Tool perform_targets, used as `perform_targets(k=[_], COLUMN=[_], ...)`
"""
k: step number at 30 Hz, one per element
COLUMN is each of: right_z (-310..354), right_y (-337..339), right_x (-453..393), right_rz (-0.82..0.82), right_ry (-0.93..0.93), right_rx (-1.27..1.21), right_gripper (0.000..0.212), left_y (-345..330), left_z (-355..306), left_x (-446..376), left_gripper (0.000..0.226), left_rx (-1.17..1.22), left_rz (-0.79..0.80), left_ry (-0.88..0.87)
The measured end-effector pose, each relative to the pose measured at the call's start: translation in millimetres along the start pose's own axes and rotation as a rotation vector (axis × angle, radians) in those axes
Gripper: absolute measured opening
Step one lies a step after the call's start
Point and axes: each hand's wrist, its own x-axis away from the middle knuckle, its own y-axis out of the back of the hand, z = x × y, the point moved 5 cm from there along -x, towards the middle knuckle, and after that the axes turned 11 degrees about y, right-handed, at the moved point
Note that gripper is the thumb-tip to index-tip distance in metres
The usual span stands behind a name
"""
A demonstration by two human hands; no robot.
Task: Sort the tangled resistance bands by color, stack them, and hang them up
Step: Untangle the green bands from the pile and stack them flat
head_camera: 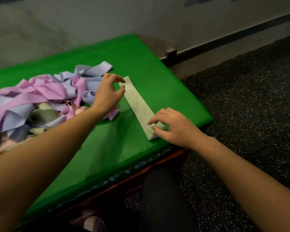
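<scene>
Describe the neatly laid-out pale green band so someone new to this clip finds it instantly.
On the green padded box, right of the tangled pile of pink and lavender bands, lies the flat pale green band stack. The left hand and right hand touch its ends; it alone lies straight.

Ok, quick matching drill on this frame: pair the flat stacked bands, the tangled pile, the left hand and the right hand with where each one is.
Things:
1. pale green stack
2. tangled pile
3. left hand
4. right hand

Places:
A. at the stack's near end, fingertips on it
B. left part of the green box top, pink, lilac and pale green bands mixed
C. at the stack's far end, fingers curled over it
D. lying flat on the box top, right of the pile

Pairs: 1-D, 2-B, 3-C, 4-A
</scene>
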Motion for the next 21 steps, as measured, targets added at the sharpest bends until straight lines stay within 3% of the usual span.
perform_targets(k=[5, 16, 21], right_z=[34.7, 135.9, 164.9], right_y=[-0.4, -39.4, -63.3], right_x=[-7.9, -47.7, -63.9], right_rz=[-0.008, 0.037, 0.078], right_ry=[-0.009, 0.083, 0.085], right_rx=[-0.023, -0.082, -0.132], right_gripper=[0.018, 0.019, 0.021], left_y=[40.9, 151.1, 183.7], left_z=[19.4, 110.8, 148.9], left_x=[59.2, 168.5, 205.3], left_gripper=[0.013, 0.013, 0.034], left_rx=[0.010, -0.046, -0.042], left_rz=[0.042, -0.140, -0.221], left_ry=[-0.036, 0.007, 0.085])
